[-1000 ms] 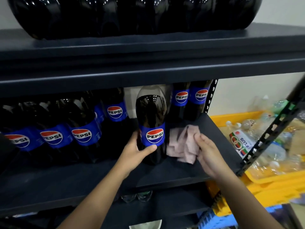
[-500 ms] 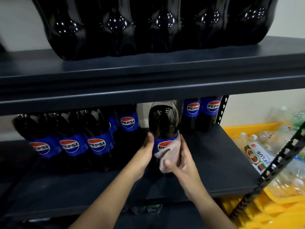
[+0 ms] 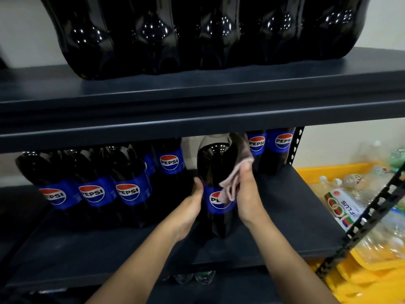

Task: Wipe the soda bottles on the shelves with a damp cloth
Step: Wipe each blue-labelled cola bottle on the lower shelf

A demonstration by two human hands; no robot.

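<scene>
1. Location: the soda bottle under attention stands upright on the middle shelf, drawn forward of its neighbours; a row of Pepsi bottles stands to its left, two more behind it to the right.
2. Left hand: placed against the bottle's left flank at label height, fingers reaching round the far side out of sight; judged to be steadying it, though whether they curl or lie flat cannot be told.
3. Right hand: holds the pink cloth against the bottle's right shoulder, above the blue label; fingers wrapped round the cloth; a fold hangs over part of the logo.
4. Step in hand: wiping of this one bottle, upper body and shoulder; judged early in the task, since the upper shelf also carries a full rank of dark bottles.
5. Next move calls for: cloth carried down across label and lower body, bottle turned by the left hand to present its back; firm hold needed, a damp surface may slip.
6. Adjacent: yellow crates of clear bottles at right; not part of this step.
</scene>
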